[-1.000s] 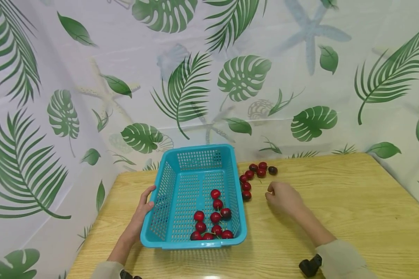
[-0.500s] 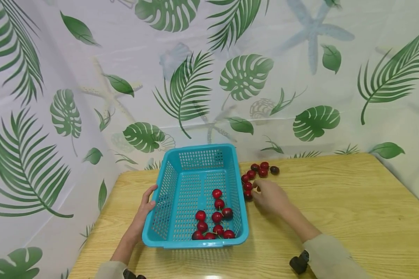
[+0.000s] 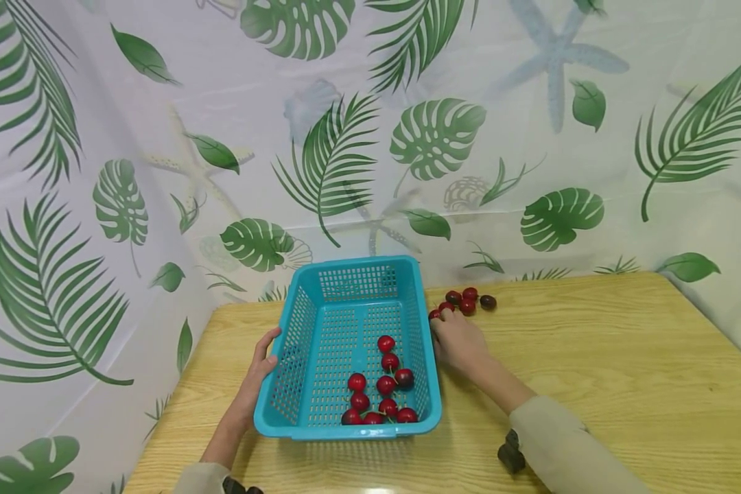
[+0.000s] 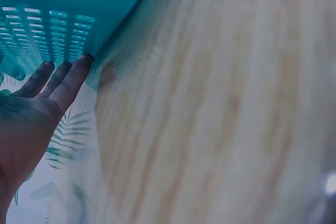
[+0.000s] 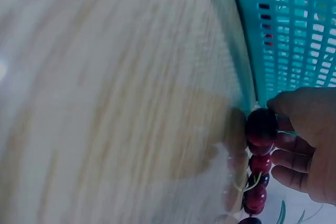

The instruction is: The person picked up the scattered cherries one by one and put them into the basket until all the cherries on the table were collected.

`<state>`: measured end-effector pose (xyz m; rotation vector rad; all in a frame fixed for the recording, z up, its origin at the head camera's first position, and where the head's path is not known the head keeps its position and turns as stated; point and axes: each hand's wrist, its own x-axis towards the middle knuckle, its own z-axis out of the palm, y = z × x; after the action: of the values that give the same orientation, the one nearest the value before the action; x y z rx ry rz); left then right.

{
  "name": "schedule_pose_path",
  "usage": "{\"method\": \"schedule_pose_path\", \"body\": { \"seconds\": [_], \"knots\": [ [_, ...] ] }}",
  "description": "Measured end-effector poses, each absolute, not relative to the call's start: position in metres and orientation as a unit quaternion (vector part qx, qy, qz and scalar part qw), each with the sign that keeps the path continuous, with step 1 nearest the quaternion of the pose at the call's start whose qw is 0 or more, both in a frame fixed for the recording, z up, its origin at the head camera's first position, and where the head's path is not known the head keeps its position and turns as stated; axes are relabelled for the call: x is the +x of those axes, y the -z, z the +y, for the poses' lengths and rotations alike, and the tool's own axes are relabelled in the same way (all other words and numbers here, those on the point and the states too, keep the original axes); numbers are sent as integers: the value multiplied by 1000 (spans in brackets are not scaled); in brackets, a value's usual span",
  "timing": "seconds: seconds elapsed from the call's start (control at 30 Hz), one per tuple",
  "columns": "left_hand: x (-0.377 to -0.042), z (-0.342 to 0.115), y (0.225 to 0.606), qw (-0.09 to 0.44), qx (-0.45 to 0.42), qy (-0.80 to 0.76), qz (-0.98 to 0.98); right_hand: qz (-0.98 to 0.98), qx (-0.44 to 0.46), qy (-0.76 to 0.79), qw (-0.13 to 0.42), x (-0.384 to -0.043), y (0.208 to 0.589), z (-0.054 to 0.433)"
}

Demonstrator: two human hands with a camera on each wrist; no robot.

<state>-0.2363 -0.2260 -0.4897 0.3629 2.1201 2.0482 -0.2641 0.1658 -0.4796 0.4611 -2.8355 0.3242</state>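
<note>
A blue plastic basket [image 3: 344,433] stands on the table with several red cherries [image 3: 385,385] inside, gathered toward its near right part. My left hand [image 3: 251,381] is at the basket's left side; in the left wrist view its straight fingers [image 4: 73,83] touch the outer wall. Along the basket's right side my right hand [image 3: 460,343] reaches down among loose cherries. In the right wrist view the thumb and fingertips close around a dark cherry [image 5: 261,124], its green stem between them. The hand hides the nearest loose cherries in the head view.
More loose cherries [image 3: 467,306] lie in a cluster on the wooden table [image 3: 593,357] beyond my right hand. Behind the table hangs a white cloth [image 3: 500,254] printed with green leaves; it also covers the left side.
My right hand has moved left to the loose cherries beside the basket, and its fingers now cover some of them. The left hand stays at the basket, which stands in place.
</note>
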Motion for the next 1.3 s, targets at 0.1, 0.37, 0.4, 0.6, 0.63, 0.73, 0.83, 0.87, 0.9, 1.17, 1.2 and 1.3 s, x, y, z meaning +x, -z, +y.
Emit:
{"method": "schedule_pose_path", "body": {
  "seconds": [0.1,0.37,0.4,0.6,0.63,0.73,0.83,0.87,0.9,1.17,1.2,1.3],
  "knots": [
    [-236,-226,490,85,122,-688,710,-975,142,-117,125,-267,485,171],
    [-235,-226,490,88,129,-690,706,-984,112,-119,69,-268,495,192],
    [-235,-226,490,89,130,-690,706,-985,110,-119,67,-268,495,195],
    [-235,-226,491,89,130,-689,707,-988,88,-114,51,-264,492,206],
    [-236,-226,491,89,131,-689,708,-989,84,-111,44,-263,490,207],
    [-236,-226,490,87,130,-685,712,-992,80,-99,23,-260,486,211],
    [-236,-226,490,86,130,-684,713,-992,89,-91,14,-258,483,213],
    [-236,-226,489,86,129,-683,714,-992,92,-89,15,-257,482,214],
    [-236,-226,489,86,129,-682,715,-991,96,-89,15,-257,482,215],
    [-236,-226,489,85,128,-679,718,-991,97,-95,18,-255,479,220],
    [-236,-226,489,84,128,-680,717,-991,93,-95,18,-254,478,220],
    [-236,-225,489,84,127,-679,719,-991,86,-99,28,-253,476,220]
  ]
}}
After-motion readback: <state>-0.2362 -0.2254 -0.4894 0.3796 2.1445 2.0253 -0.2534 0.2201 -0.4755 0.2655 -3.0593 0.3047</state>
